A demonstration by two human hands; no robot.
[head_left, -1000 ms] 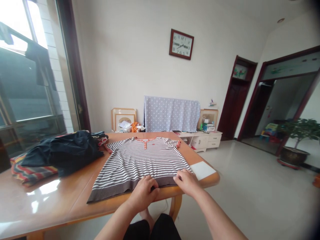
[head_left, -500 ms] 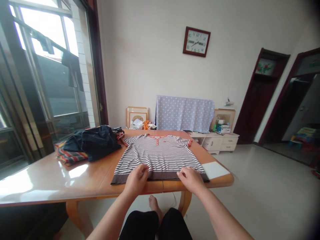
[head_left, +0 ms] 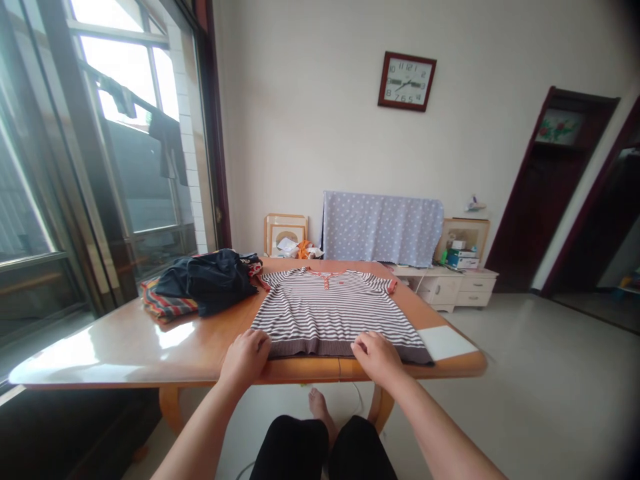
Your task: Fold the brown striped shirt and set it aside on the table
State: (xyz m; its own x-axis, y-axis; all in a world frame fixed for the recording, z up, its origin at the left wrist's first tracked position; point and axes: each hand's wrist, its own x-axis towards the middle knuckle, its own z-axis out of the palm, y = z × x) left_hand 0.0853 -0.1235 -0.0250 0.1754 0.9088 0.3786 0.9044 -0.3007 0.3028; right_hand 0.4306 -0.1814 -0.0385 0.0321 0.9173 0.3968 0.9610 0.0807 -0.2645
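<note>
A brown-and-white striped short-sleeved shirt (head_left: 327, 303) with orange-red trim lies spread on the wooden table (head_left: 220, 347), its dark ribbed hem toward me. At the hem's left corner, my left hand (head_left: 246, 355) has its fingers curled over the fabric, covering that corner. My right hand (head_left: 379, 355) pinches the hem to the right of its middle, the fingers bent together. A few wrinkles run across the lower part of the shirt between the hands.
To the left on the table sits a pile of dark and striped clothes (head_left: 210, 283). A white sheet (head_left: 447, 343) lies near the right corner, beside the shirt. Beyond the table stand a white cabinet (head_left: 473, 290) and something draped in a dotted cloth (head_left: 383, 227).
My left hand has slid left along the hem to its corner. The right hand sits slightly farther from the right corner. The camera view has turned a little left.
</note>
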